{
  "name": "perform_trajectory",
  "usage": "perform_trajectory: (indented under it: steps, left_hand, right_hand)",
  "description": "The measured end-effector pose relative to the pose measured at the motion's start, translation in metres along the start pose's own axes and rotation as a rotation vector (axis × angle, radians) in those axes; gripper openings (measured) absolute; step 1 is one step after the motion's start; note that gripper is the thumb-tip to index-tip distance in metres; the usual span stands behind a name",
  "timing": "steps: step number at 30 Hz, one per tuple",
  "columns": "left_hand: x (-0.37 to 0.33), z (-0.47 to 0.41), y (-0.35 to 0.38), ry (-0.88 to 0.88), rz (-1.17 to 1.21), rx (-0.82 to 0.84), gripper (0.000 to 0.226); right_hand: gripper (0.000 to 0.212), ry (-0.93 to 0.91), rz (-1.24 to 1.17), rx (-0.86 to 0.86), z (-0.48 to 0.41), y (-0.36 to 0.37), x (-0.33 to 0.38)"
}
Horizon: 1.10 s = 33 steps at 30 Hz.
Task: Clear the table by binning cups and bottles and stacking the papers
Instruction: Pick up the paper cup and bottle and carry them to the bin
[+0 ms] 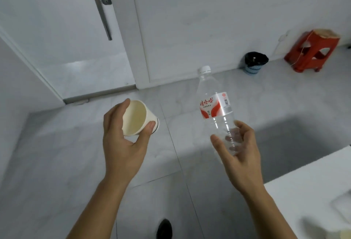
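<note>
We have both hands full and away from the table [311,187], whose white corner shows only at the lower right of the view. Our left hand [123,140] is wrapped around a paper cup [135,118], thumb on one side of its wall and fingers on the other, with the cup tipped so its empty mouth faces us; it looks dry, so tilting it costs nothing. Our right hand [237,149] closes around the lower end of a clear bottle [215,109], fingers curled behind it and thumb in front, cap up and leaning slightly left. Gripping low leaves the long body free to go in first, we judge.

The bin [254,62], lined with a black bag, stands on the floor against the far wall, just beside a red stool [311,52] and well apart from both hands. We take this as the carry to the bin, one item per hand to save a trip. The papers are not clearly in view.
</note>
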<state>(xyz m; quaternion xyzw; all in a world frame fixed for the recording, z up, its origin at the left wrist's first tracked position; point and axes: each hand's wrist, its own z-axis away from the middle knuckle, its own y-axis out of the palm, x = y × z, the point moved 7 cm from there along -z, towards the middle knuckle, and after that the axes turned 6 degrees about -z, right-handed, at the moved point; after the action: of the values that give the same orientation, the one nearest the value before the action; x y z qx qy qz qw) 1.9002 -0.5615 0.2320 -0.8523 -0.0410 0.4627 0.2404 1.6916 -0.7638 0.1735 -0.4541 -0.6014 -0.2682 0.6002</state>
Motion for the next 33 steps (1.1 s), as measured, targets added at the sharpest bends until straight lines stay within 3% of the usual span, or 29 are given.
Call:
perform_trajectory:
  steps: [6,11,15,24,33]
  left_hand:
    - [-0.032,-0.167,0.172,0.129,0.143,0.234,0.067]
    - [-0.052,-0.239,0.326,0.239,0.202,0.4,0.067]
    - [-0.064,-0.302,0.443,0.29,0.202,0.446,0.067]
    - [-0.094,-0.498,0.61,0.298,0.192,0.395,0.069]
    - [-0.057,-0.66,0.846,0.198,0.276,0.429,0.069]
  right_hand:
    - [0.075,0.037,0.075,-0.251,-0.133,-0.037,0.001]
    - [0.075,0.124,0.057,-0.484,-0.228,-0.073,-0.048]
    - [0.071,0.153,0.003,-0.577,-0.341,-0.093,-0.096]
    - [0.074,0.134,0.019,-0.49,-0.641,-0.096,-0.104]
    - [0.075,0.187,0.103,-0.488,-0.903,-0.11,-0.189]
